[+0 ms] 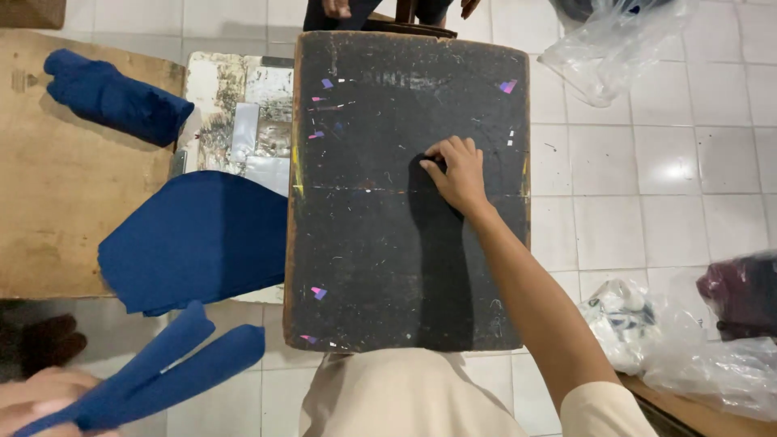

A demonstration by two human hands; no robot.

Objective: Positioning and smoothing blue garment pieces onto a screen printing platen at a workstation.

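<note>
Blue strips (162, 368) of cloth are held in the left hand (36, 400), which is closed around them, low and near. On the black tabletop (364, 121) lies a long dark cloth (437, 267). The right hand (460, 174) pinches its top end with bent fingers pressed together. The tabletop has bare room all round the cloth. Past its left edge sits a big blue cloth (198, 239), and plastic bags (688, 348) lie to the right.

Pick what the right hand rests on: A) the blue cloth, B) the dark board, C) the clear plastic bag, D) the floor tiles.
B: the right hand lies fingers-down on the dark board, pinching something small and dark, away from the blue cloth.
</note>
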